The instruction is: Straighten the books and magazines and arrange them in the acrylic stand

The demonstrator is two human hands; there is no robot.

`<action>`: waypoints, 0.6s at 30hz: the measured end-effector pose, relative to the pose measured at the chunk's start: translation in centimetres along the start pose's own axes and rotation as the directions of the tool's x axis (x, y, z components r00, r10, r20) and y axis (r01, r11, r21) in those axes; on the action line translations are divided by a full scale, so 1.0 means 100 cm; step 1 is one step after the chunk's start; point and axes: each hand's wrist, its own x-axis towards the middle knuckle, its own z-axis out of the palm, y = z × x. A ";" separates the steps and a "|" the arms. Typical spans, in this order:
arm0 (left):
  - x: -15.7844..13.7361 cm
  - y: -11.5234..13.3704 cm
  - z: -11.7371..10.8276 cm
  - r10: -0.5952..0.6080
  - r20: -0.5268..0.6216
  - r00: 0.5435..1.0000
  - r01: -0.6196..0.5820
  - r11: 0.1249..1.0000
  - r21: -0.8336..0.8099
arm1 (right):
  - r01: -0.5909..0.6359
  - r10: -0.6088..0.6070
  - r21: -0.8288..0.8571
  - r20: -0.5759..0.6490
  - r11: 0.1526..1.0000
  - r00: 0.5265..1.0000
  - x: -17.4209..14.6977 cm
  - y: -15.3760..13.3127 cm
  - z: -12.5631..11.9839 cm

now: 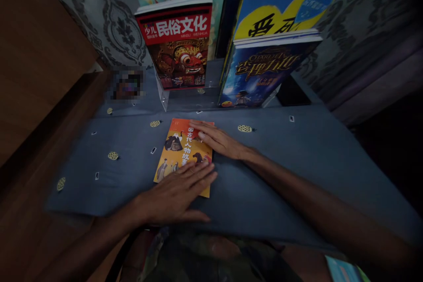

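An orange book (pixel 175 154) with a red top band, white Chinese characters and painted figures lies closed and face up on the blue-grey cloth. My left hand (pixel 180 191) rests flat across its lower edge, fingers stretched to the right and thumb apart, over the cloth. Across the upper right of the cover lies my right hand (pixel 220 141), fingers extended to the left. Neither hand grips the book. Part of the title and some figures are hidden beneath the hands.
Behind the book, clear stands (pixel 164 99) hold upright books: a red-topped one (pixel 183 48) at left, a dark blue one (pixel 261 75) and a yellow-and-blue one (pixel 284 9) at right. A black flat object (pixel 293 91) lies beside them. The table cloth (pixel 280 176) has pineapple prints.
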 end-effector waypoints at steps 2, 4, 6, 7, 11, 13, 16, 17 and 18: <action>0.001 -0.018 -0.004 -0.073 -0.015 0.997 0.073 0.997 0.013 | -0.044 0.046 0.068 -0.024 0.997 0.999 0.000 -0.002 -0.003; 0.004 -0.040 -0.008 -0.140 -0.043 0.989 0.141 0.990 0.028 | -0.069 0.074 0.112 -0.038 0.991 0.997 -0.001 -0.004 -0.005; 0.009 -0.064 -0.012 -0.203 -0.080 0.976 0.206 0.978 0.026 | -0.075 0.082 0.123 -0.051 0.990 0.995 -0.002 -0.004 -0.006; 0.012 -0.076 -0.013 -0.240 -0.101 0.966 0.242 0.970 0.013 | -0.075 0.082 0.118 -0.059 0.990 0.995 -0.002 -0.004 -0.006; 0.021 -0.118 -0.014 -0.338 -0.230 0.913 0.328 0.941 -0.081 | -0.058 0.059 0.025 -0.057 0.998 0.997 -0.001 0.000 -0.002; 0.023 -0.131 -0.011 -0.351 -0.304 0.886 0.334 0.936 -0.109 | -0.028 0.027 -0.080 -0.020 0.996 0.999 -0.001 0.001 0.003; 0.023 -0.137 -0.006 -0.361 -0.371 0.856 0.339 0.933 -0.124 | 0.019 -0.003 -0.261 0.062 0.965 0.998 -0.007 -0.008 0.014; 0.022 -0.137 -0.005 -0.365 -0.384 0.848 0.343 0.931 -0.128 | 0.035 -0.008 -0.305 0.090 0.952 0.996 -0.011 -0.014 0.018; 0.022 -0.137 -0.003 -0.370 -0.397 0.840 0.347 0.929 -0.133 | 0.053 -0.013 -0.335 0.121 0.941 0.993 -0.016 -0.021 0.023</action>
